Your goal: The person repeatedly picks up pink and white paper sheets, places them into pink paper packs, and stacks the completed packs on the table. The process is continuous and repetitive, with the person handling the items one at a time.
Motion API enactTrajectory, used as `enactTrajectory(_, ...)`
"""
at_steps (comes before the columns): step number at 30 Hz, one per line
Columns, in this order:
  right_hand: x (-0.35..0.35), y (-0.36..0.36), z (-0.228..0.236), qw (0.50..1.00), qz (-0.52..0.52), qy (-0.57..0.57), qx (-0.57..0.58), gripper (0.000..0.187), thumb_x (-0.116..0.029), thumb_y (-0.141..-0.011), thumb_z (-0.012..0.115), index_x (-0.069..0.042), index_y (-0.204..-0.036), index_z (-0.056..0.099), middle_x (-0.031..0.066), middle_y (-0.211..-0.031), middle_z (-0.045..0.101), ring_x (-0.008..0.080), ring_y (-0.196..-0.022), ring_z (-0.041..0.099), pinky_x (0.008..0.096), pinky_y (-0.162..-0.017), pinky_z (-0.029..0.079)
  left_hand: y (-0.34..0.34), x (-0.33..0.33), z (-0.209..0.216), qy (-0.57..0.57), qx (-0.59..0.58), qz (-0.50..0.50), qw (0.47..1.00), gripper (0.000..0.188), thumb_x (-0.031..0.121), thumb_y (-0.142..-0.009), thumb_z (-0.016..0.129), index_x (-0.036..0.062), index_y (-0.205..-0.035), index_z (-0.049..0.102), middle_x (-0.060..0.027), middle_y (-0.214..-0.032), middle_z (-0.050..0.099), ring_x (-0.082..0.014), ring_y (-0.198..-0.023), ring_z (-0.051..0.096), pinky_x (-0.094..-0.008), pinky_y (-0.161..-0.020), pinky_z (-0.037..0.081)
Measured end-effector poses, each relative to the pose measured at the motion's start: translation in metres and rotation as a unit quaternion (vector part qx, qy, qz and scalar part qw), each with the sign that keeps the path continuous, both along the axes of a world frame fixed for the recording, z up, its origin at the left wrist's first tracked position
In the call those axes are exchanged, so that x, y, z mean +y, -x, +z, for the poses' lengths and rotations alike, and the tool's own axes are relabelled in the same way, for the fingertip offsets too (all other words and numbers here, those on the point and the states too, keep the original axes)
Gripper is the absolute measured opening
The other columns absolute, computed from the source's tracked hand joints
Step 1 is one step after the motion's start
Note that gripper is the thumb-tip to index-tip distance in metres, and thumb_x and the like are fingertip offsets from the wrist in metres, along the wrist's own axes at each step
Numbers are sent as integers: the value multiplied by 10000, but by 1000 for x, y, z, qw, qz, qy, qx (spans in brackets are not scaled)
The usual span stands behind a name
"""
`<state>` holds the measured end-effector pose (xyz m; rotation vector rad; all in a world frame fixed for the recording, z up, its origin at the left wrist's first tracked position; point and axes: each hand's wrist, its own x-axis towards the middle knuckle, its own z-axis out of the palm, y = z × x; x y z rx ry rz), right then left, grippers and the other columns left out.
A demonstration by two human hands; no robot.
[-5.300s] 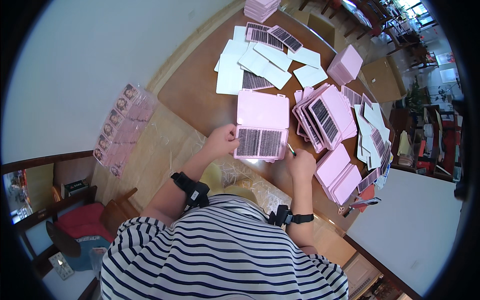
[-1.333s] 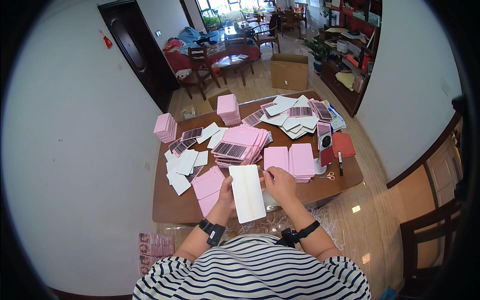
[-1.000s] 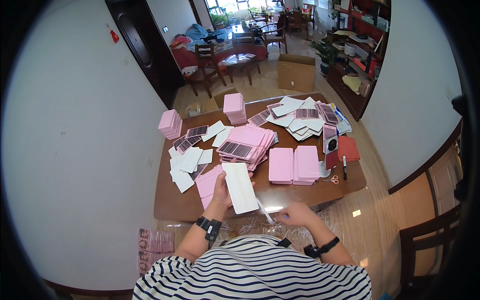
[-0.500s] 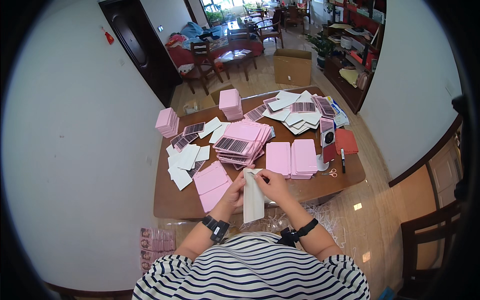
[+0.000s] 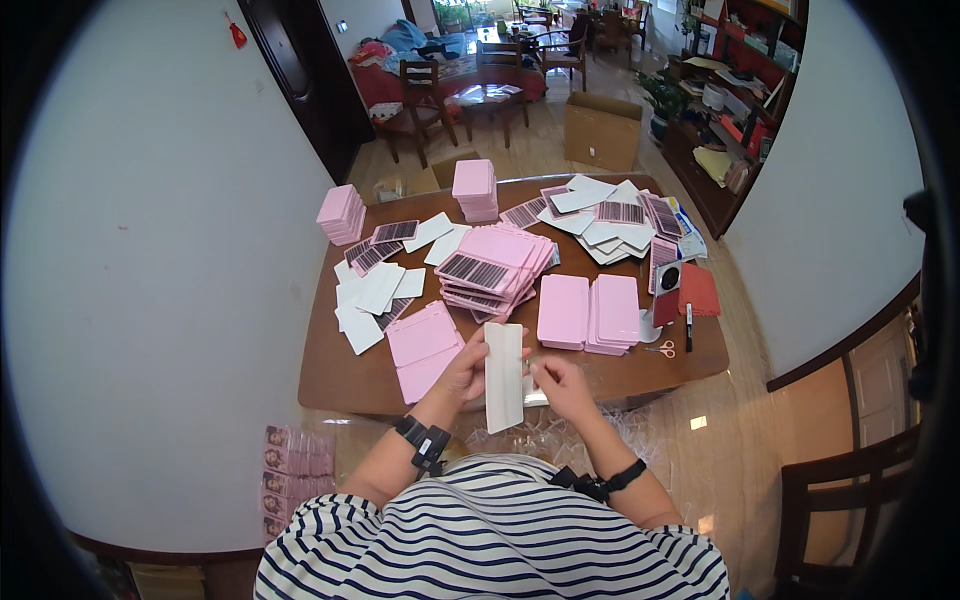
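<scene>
My left hand (image 5: 466, 372) is closed around the left edge of a long cream-white strip (image 5: 504, 385), its fingertips showing past the far side. The strip stands tilted over the near edge of the table. Just right of it, my right hand (image 5: 562, 386) is apart from the strip with its fingers curled in a pinch; whether anything small is between them cannot be made out. An open pink case (image 5: 425, 345) lies beside my left hand. Beyond the hands is a pile of open pink cases (image 5: 492, 262) with rows of dark strips inside.
Closed pink cases (image 5: 563, 312) lie in stacks at right, near scissors (image 5: 664, 349), a black marker (image 5: 689, 328) and a red cloth (image 5: 699, 290). White cards (image 5: 372, 290) and dark-striped trays (image 5: 620, 212) spread over the brown table (image 5: 330, 385). Two more pink stacks (image 5: 474, 185) stand at the back.
My right hand has come away from the strip's top and moved down to the right. The strip now shows a flatter face in my left hand. The view has shifted slightly.
</scene>
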<state>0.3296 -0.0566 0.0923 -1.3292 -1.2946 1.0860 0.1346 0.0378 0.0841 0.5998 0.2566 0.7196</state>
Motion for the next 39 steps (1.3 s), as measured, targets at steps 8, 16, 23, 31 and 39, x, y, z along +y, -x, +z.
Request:
enactTrajectory(8, 19, 19, 6, 992, 31, -15, 122, 221, -206, -979, 641, -19, -876, 697, -21, -712, 624, 61, -663, 556, 251, -608, 453, 0, -5, -16, -21, 32, -15, 999, 767, 302, -892, 758, 122, -1513, 345, -155, -1482, 483, -335, -1276, 561, -498, -1029, 514)
enactTrajectory(16, -71, -36, -83, 825, 268, 103, -487, 313, -369, -895, 688, -65, -893, 765, 103, -816, 743, 256, -745, 714, 417, -659, 536, 70, 41, 6, -145, 254, 258, 921, 868, 133, -899, 727, 210, -1592, 210, -224, -1516, 412, -328, -1311, 524, -484, -1068, 454)
enactTrajectory(23, -38, -63, -91, 775, 214, 246, -541, 403, -445, -855, 694, -70, -981, 766, 210, -970, 724, 353, -909, 708, 443, -774, 555, 92, 19, 43, -528, 576, 253, 571, 1191, 223, -650, 866, 22, -1584, 155, -266, -1391, 470, -434, -1272, 476, -455, -1100, 389)
enactTrajectory(31, 83, 81, -47, 990, 74, 116, 31, 281, -233, -915, 730, 14, -1047, 731, 31, -821, 681, 81, -745, 559, 278, -654, 467, 101, 11, 17, -590, 573, 171, 543, 1082, 188, -668, 829, 45, -1571, 250, -205, -1316, 542, -396, -1177, 521, -482, -1047, 384)
enactTrajectory(39, 102, 90, -58, 984, 71, 52, -156, 252, -173, -890, 727, 33, -1035, 733, 115, -811, 717, 137, -693, 623, 302, -661, 509, 173, 13, -39, -480, 573, 322, 581, 924, 261, -771, 829, 18, -1521, 346, -232, -1444, 490, -373, -1329, 481, -442, -1100, 399)
